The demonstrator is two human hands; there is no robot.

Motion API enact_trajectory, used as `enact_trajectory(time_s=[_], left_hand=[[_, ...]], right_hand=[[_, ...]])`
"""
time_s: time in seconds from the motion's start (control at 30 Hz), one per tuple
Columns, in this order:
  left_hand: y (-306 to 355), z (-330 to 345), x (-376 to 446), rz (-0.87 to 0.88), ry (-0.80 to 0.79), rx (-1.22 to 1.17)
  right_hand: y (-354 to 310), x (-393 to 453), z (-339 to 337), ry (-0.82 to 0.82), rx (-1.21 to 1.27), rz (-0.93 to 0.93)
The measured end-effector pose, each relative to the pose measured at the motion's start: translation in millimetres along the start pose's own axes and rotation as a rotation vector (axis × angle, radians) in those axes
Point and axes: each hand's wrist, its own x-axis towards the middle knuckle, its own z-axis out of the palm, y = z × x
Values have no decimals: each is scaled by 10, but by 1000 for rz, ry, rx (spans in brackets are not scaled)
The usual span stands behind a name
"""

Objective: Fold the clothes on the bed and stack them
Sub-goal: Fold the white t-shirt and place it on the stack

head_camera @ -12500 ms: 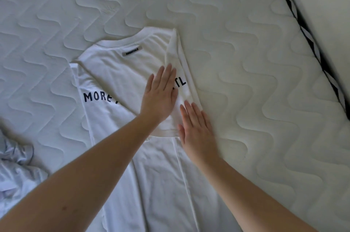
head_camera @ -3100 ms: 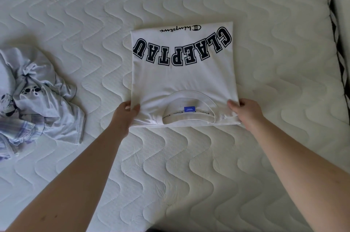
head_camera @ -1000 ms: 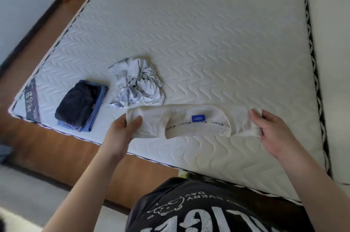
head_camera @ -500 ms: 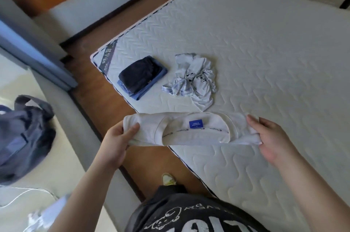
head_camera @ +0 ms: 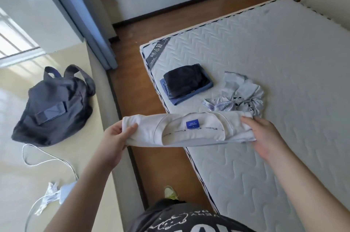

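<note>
Left hand [head_camera: 115, 135] and right hand [head_camera: 265, 135], arms extended, each grip one end of folded white shirt [head_camera: 189, 131], held level above mattress [head_camera: 265, 61] edge.

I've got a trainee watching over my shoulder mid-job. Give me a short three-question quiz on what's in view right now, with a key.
1. True or false: the folded white T-shirt lies flat on the mattress.
2. Which garment tops the folded stack near the mattress corner? A) a dark navy one B) a white one C) a red one
3. Fill in: the crumpled pale garment lies to the ____ of the stack, as the camera sees it.

Key
1. False: the left hand and the right hand each grip one end and hold it in the air.
2. A, with a blue garment under it.
3. right
</note>
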Motion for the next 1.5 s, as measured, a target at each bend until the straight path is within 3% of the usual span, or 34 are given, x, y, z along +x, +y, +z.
enact_trajectory(time_s=[0.43, 0.97, 1.27, 1.5], left_hand=[[369, -724, 896, 102, 99, -75], [722, -928, 2508, -14, 231, -77], [799, -1280, 3213, -112, 279, -173], [875, -1670, 3989, -142, 235, -167]], right_hand=[[-555, 950, 1359, -46, -45, -42], [-1040, 2805, 2393, -87, -164, 93], [-1256, 3508, 3022, -168, -197, 56], [-1389, 4055, 3526, -117, -242, 35]])
